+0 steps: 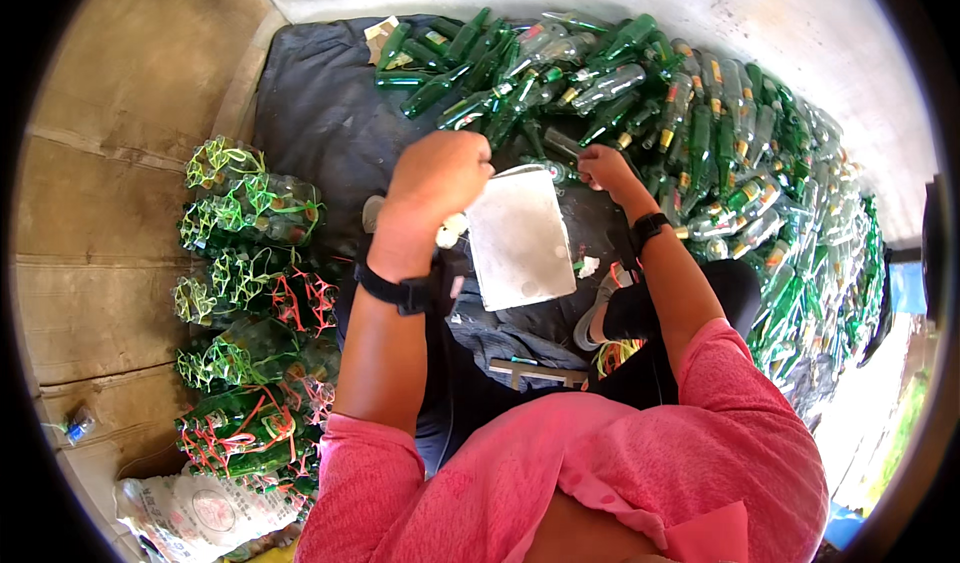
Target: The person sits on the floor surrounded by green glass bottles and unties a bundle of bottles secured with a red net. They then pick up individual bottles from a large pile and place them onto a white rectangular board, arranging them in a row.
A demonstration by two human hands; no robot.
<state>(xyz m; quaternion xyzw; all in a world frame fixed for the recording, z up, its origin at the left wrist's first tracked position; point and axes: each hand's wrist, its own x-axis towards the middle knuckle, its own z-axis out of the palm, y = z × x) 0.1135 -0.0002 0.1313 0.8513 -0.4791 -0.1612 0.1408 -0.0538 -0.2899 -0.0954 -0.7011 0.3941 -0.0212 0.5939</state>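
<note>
My left hand is curled over the far left corner of an off-white rectangular board, its fingers mostly hidden from above. Whether it grips anything cannot be made out. My right hand is beyond the board's far right corner with thumb and fingers drawn together, close to a clear glass bottle. Anything between those fingers is too small to tell. Another bottle lies just past the board's far edge. Both wrists wear black straps.
Loose green and clear glass bottles are heaped from the far side round to the right. Strapped bottle bundles are stacked along the cardboard-lined left wall. A white woven sack lies near left. Dark sheeting covers the floor.
</note>
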